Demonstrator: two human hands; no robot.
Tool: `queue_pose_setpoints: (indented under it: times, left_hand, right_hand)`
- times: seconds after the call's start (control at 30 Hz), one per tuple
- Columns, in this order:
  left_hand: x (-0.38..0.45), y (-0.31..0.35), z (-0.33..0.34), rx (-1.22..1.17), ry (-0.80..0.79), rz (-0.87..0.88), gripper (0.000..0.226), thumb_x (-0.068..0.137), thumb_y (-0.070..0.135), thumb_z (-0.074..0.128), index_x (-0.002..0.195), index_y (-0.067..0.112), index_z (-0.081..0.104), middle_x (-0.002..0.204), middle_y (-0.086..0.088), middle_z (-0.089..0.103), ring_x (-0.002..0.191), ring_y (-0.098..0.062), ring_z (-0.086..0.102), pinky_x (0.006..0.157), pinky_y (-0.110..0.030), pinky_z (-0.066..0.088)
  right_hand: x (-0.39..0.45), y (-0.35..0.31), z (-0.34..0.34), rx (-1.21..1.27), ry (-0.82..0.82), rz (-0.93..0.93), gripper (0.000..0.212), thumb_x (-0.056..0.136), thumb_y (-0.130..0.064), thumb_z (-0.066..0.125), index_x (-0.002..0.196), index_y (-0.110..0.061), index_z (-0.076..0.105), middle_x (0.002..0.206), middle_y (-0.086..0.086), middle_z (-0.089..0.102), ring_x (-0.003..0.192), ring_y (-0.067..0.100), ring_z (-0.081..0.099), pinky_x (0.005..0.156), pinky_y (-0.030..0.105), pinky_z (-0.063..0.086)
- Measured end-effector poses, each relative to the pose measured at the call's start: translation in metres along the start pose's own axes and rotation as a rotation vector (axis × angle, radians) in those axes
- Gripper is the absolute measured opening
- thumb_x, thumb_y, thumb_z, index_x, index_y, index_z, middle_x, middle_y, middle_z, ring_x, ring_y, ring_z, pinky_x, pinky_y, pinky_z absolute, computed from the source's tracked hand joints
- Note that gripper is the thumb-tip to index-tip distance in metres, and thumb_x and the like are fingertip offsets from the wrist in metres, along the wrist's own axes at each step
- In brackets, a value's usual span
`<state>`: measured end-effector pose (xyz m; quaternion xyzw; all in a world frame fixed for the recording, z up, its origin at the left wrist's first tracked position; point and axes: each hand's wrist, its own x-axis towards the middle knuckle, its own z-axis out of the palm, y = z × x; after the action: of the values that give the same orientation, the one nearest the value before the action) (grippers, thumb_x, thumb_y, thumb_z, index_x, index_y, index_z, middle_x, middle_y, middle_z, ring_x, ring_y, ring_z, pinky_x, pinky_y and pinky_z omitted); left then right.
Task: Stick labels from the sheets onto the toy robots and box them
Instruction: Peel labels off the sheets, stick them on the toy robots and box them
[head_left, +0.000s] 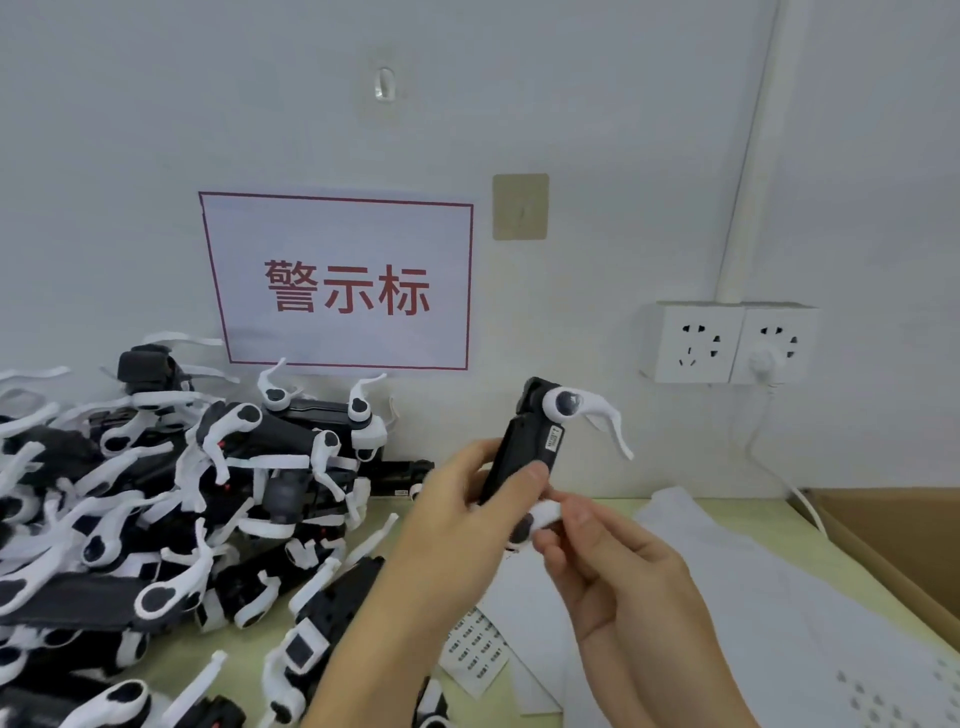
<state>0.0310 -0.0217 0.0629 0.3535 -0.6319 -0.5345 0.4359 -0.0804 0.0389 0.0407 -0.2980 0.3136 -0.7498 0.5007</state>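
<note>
A black toy robot (535, 436) with white legs is held upright above the table, a small label (554, 439) stuck on its side. My left hand (467, 514) grips its black body from the left, thumb across the front. My right hand (613, 561) pinches the robot's lower white leg (545, 515) from the right. Label sheets (480, 654) lie on the table under my hands. A large pile of black and white toy robots (171, 499) fills the left side. The cardboard box (893, 545) stands open at the right edge.
White paper sheets (769, 597) spread over the greenish table between my hands and the box. On the wall behind are a red-framed sign (343, 283), a double socket (727, 343) with a white cable (774, 467) hanging down, and a hook.
</note>
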Motion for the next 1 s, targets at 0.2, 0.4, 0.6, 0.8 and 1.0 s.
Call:
queue_pose_setpoints:
  times: [0.2, 0.4, 0.6, 0.8, 1.0]
  left_hand:
    - [-0.008, 0.011, -0.031, -0.221, -0.021, -0.011, 0.052, 0.055, 0.042, 0.079, 0.089, 0.003, 0.071, 0.081, -0.019, 0.069, 0.068, -0.030, 0.057, 0.056, -0.034, 0.045]
    - [-0.024, 0.035, -0.035, -0.054, -0.317, 0.061, 0.026, 0.062, 0.044, 0.070, 0.075, 0.024, 0.080, 0.066, -0.002, 0.070, 0.063, -0.016, 0.059, 0.055, -0.028, 0.045]
    - [-0.029, 0.047, -0.027, 0.106, -0.428, 0.121, 0.037, 0.071, 0.044, 0.065, 0.103, 0.032, 0.080, 0.076, -0.011, 0.070, 0.073, -0.017, 0.067, 0.079, -0.038, 0.042]
    - [-0.034, 0.054, -0.023, 0.229, -0.401, 0.156, 0.030, 0.075, 0.037, 0.065, 0.103, 0.039, 0.078, 0.074, 0.003, 0.072, 0.073, -0.009, 0.068, 0.079, -0.039, 0.044]
    - [-0.034, 0.053, -0.024, 0.330, -0.390, 0.171, 0.037, 0.071, 0.052, 0.060, 0.106, 0.054, 0.072, 0.091, 0.003, 0.076, 0.090, -0.014, 0.071, 0.098, -0.047, 0.048]
  right_hand:
    - [-0.006, -0.058, -0.023, -0.739, -0.357, 0.113, 0.013, 0.089, -0.020, 0.070, 0.084, -0.017, 0.082, 0.083, 0.014, 0.077, 0.075, 0.028, 0.076, 0.061, 0.024, 0.057]
    - [0.000, -0.072, -0.036, -0.769, -0.085, -0.313, 0.022, 0.087, -0.052, 0.064, 0.103, -0.043, 0.075, 0.102, -0.005, 0.076, 0.095, 0.012, 0.073, 0.075, 0.031, 0.058]
    - [-0.009, -0.076, -0.028, -0.715, -0.407, -0.315, 0.051, 0.077, -0.045, 0.070, 0.127, -0.041, 0.065, 0.129, -0.005, 0.068, 0.118, 0.018, 0.065, 0.086, 0.043, 0.060]
    - [-0.010, -0.078, -0.032, -0.692, -0.432, -0.393, 0.057, 0.073, -0.048, 0.078, 0.126, -0.030, 0.067, 0.127, 0.002, 0.068, 0.109, 0.030, 0.068, 0.090, 0.047, 0.057]
    - [-0.009, -0.076, -0.030, -0.675, -0.420, -0.376, 0.060, 0.074, -0.055, 0.076, 0.127, -0.028, 0.066, 0.127, 0.003, 0.068, 0.105, 0.025, 0.070, 0.080, 0.029, 0.058]
